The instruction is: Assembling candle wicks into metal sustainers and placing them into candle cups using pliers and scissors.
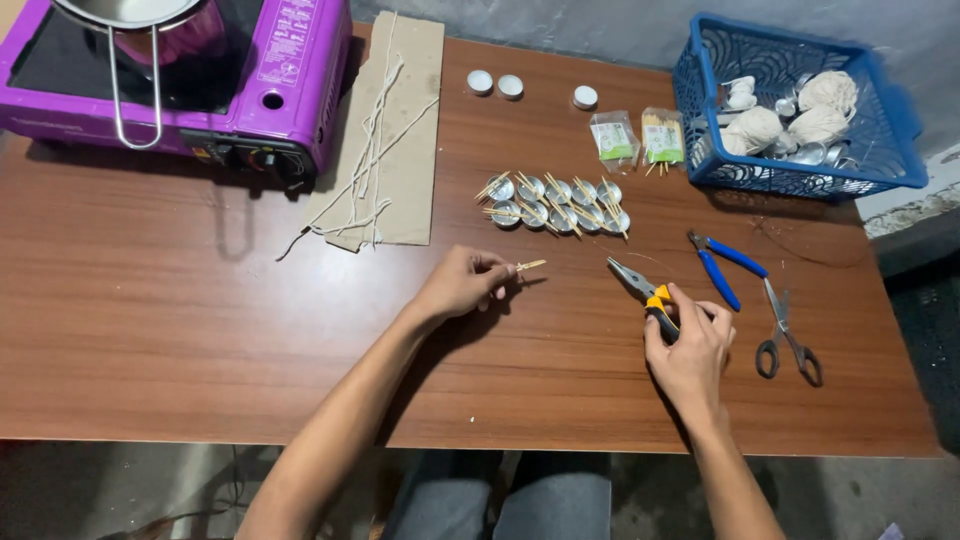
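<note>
Brown wooden table (150, 330) carries everything: toward its near edge the right hand (690, 350) grips yellow-handled pliers (640, 285), while the left hand (462, 283) pinches a small wooden stick (530, 265). Beyond them sit metal cups with sticks (555, 205), blue pliers (722, 265) and scissors (788, 335) toward the right edge, and a blue basket (700, 90) at the far right corner.

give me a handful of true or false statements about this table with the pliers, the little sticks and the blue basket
1. The right hand holds yellow-handled pliers. True.
2. The left hand lies flat and holds nothing. False: its fingers pinch small wooden sticks.
3. The blue basket holds balls of pale string. True.
4. The scissors lie inside the basket. False: they lie on the table, right of the blue-handled pliers.
5. The purple stove sits at the table's far left. True.
</note>
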